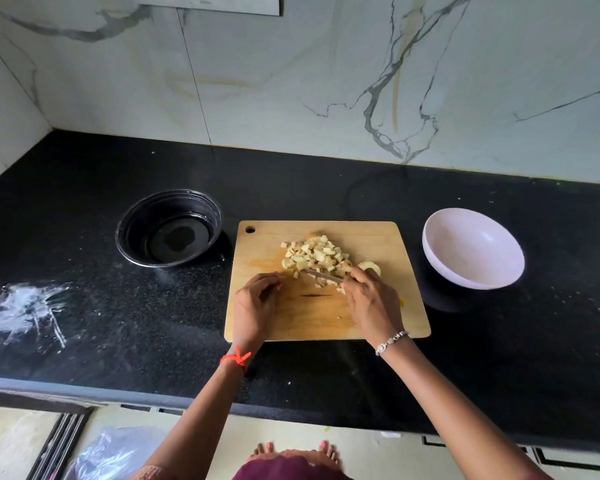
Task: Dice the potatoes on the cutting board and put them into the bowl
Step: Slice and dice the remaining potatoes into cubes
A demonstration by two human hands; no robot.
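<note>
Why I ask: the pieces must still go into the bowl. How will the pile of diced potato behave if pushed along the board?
It will probably scatter: the pile of diced potato is loose small cubes, with strays already by the knife. Flat-faced cubes should slide, not roll. The cutting board looks damp beside them, so some may stick.

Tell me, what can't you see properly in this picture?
Head view only:
Handle of the knife: hidden inside the right grip.
Fingers of the left grip curl under, so whether it pinches a potato piece is unclear.
Part of the potato slice: behind the right grip.
Inside the black bowl: glare hides whether it holds water.
</note>
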